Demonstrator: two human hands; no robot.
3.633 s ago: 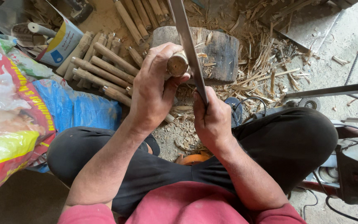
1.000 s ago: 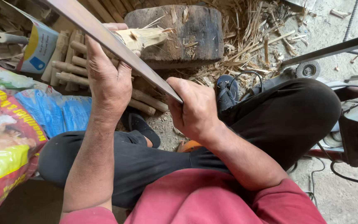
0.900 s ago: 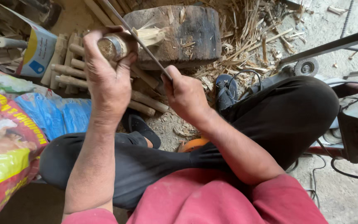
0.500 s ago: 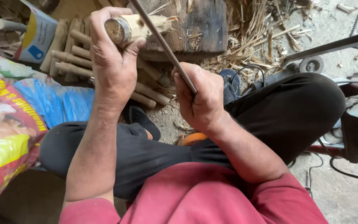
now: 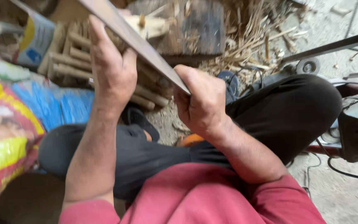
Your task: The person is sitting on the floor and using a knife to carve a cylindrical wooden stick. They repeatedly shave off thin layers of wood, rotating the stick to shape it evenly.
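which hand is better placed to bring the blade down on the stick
Right, probably. The right hand grips the long blade at its handle end, raised over the wooden block. The left hand is wrapped around the pale stick, steadying it.

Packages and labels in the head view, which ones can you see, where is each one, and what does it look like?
Printed sack: far left beside the person's knee, crumpled, red and yellow with white patches.
Blue bag: just right of the sack, below the stacked wooden sticks, wrinkled plastic.
Labelled can: upper left, tilted cylinder, white with yellow and blue print.
No screens or signs.
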